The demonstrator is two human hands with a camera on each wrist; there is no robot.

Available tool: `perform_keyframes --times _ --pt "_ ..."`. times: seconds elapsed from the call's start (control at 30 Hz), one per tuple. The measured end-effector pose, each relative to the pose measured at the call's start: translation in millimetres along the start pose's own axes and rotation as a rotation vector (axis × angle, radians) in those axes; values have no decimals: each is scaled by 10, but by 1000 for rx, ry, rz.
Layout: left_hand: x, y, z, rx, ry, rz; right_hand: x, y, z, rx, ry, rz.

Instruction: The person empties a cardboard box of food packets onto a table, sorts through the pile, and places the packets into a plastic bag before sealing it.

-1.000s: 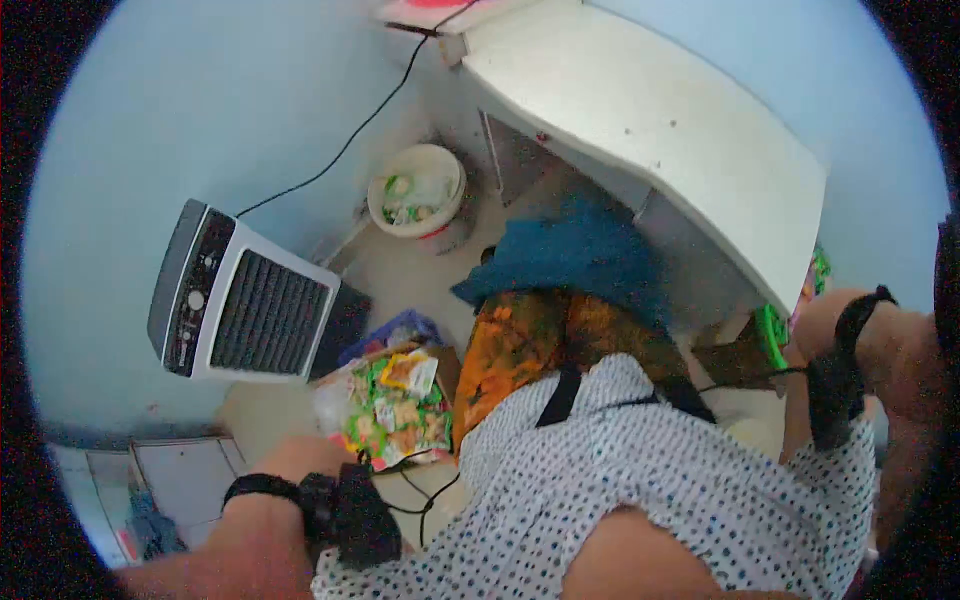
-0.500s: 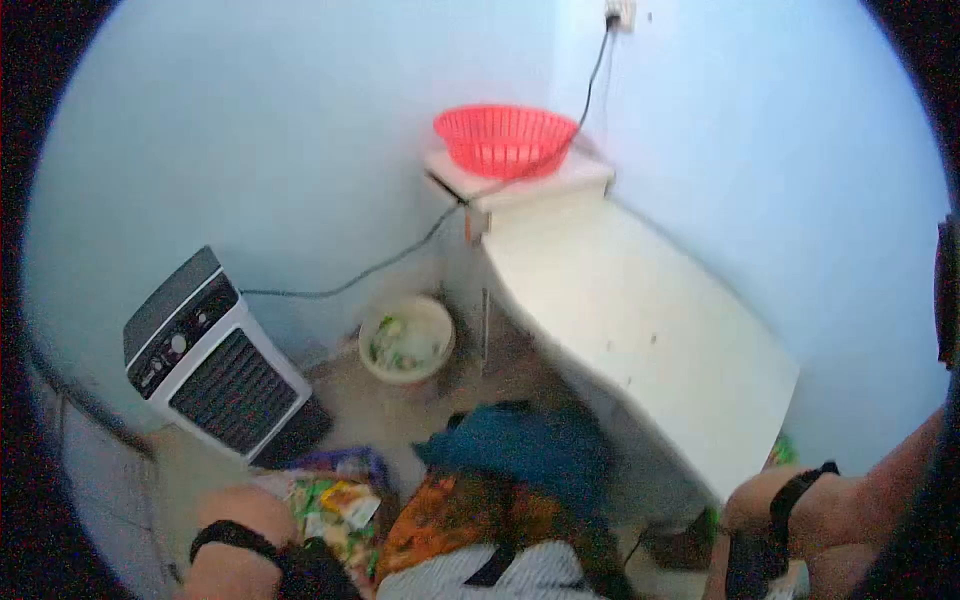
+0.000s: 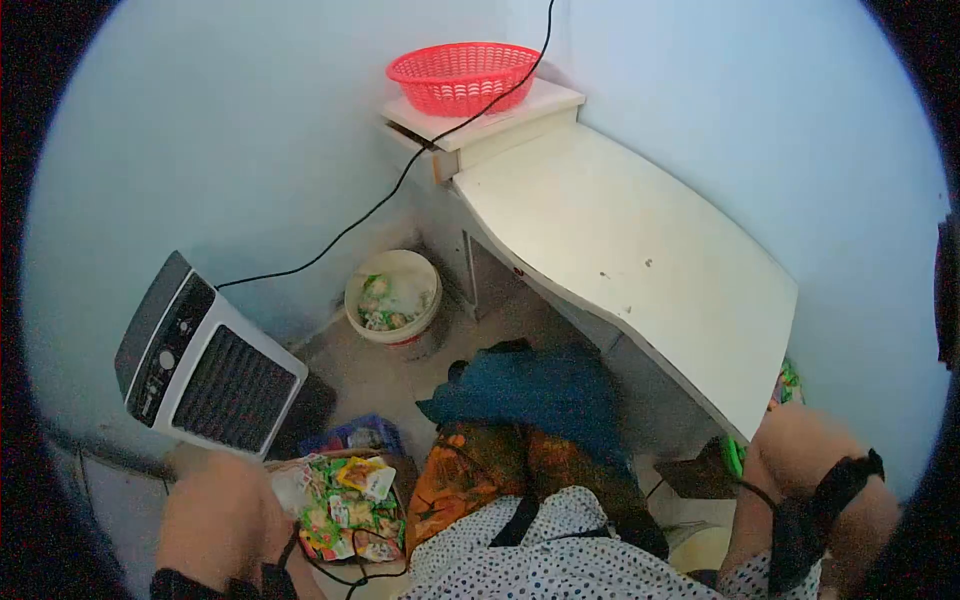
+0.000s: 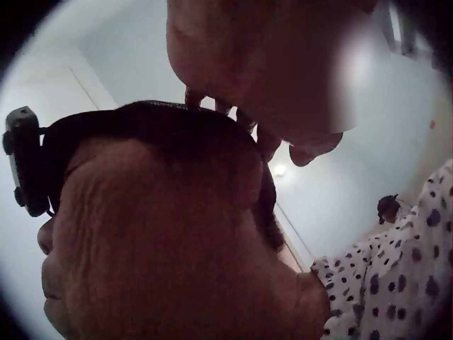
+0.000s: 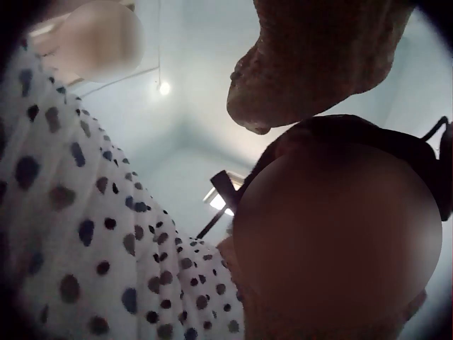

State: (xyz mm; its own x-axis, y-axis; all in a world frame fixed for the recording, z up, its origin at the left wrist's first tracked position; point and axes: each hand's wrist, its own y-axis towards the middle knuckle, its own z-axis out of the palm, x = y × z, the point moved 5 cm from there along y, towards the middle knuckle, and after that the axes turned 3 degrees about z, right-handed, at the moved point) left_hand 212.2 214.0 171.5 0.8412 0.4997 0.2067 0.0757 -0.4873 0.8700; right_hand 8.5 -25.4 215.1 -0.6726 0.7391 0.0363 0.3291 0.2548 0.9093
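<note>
Bright packets (image 3: 350, 508), piled, lettering too small to read

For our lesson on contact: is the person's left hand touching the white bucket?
Apart. The head view shows the air cooler and floor between the left hand and the white bucket.

White top (image 3: 600, 555) at six o'clock, sprinkled with dark and bluish dots, a black strap (image 3: 515, 524) cutting across it! Orange-patterned legwear (image 3: 455, 480) shows there too, teal cloth (image 3: 530, 392) at five, and black wristbands (image 3: 795, 545) at four and half past seven.
</note>
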Motion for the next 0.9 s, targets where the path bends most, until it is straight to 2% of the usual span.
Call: perform_keyframes --times 0.33,0.7,0.87,0.9 --pt "-18 8 311 -4 -13 34 -117 -97 30 17 -26 30" --pt "52 58 367 -45 -94 51 -288 -109 76 32 -39 92" --pt "-55 -467 395 -94 -247 -17 -315 -263 104 -15 -21 181" --pt "-105 -660 549 -13 -319 -56 -369 -326 204 0 -8 265"
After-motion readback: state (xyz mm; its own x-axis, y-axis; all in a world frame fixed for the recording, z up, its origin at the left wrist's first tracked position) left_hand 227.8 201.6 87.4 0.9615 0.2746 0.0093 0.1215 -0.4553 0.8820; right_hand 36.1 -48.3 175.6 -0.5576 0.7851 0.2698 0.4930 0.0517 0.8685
